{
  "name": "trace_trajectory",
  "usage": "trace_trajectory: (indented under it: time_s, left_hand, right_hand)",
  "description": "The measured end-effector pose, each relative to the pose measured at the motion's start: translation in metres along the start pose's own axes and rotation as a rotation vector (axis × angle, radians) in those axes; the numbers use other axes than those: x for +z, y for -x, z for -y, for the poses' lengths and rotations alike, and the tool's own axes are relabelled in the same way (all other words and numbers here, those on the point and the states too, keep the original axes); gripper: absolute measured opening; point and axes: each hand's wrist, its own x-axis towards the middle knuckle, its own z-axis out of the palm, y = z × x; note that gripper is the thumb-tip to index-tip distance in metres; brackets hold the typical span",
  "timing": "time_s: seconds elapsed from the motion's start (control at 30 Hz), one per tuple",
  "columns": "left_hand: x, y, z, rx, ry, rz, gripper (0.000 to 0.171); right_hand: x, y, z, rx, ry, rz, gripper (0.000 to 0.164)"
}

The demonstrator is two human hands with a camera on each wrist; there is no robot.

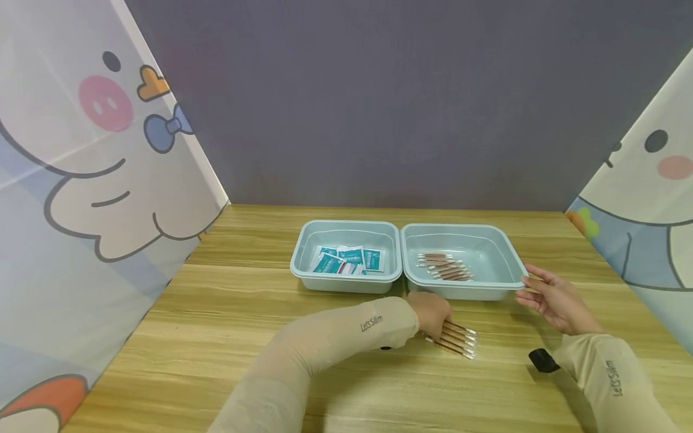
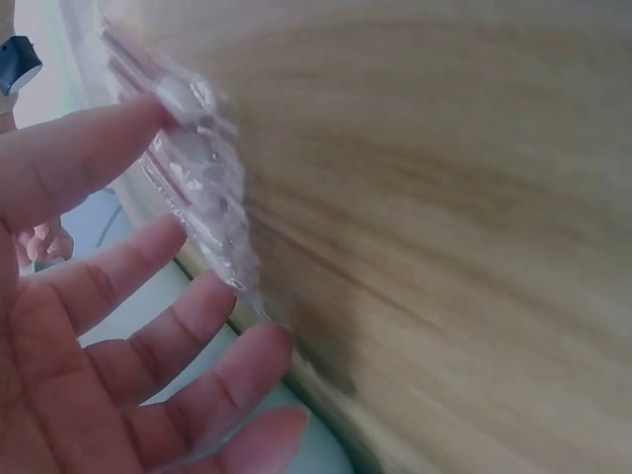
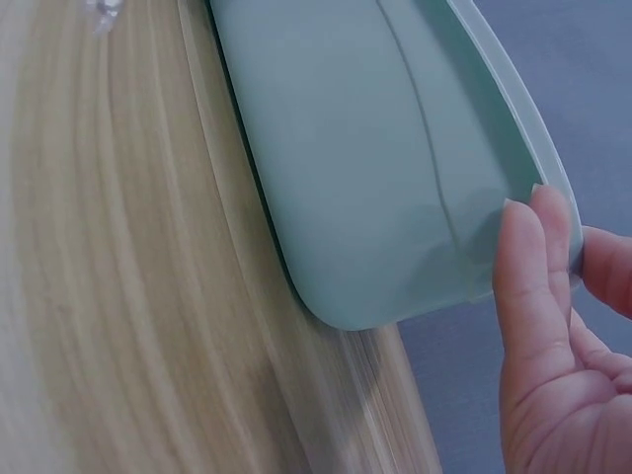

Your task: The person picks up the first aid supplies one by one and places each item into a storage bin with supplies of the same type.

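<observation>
My left hand (image 1: 431,313) pinches a clear packet of cotton swabs (image 1: 457,341) low over the table, just in front of the bins. In the left wrist view, the thumb lies on one side of the crinkled wrapper (image 2: 212,188) and the fingertips are at its other edge. The swabs have brown sticks and white tips. My right hand (image 1: 557,300) grips the front right corner of the pale green plastic bin (image 1: 460,292), fingers against its outer wall (image 3: 365,178) in the right wrist view. More swab packets (image 1: 448,269) lie inside this bin.
A matching bin (image 1: 352,282) stands close on the left, holding several teal-and-white sachets (image 1: 351,257). Both bins sit on a wood-grain table (image 1: 238,300). A grey panel (image 1: 379,108) rises behind, with cartoon-printed panels (image 1: 70,240) at both sides.
</observation>
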Motion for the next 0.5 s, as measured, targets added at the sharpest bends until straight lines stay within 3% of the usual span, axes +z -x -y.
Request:
trace_trajectory:
  time_s: [0.07,0.23,0.5]
  left_hand:
    - [-0.0003,0.0001,-0.0006,-0.011,0.011,0.013,0.033]
    - [-0.0009,0.0013,-0.0018,-0.016,0.024,0.044,0.013]
    - [-0.0005,0.0015,-0.0017,-0.001,0.017,0.059,0.009]
  right_hand:
    - [-0.0001,0.0003,-0.0001,-0.002,-0.011,0.003,0.033]
    - [-0.0008,0.0003,-0.0006,-0.004,-0.023,0.008,0.032]
    - [-0.0016,-0.0004,-0.001,-0.011,-0.011,0.008,0.031]
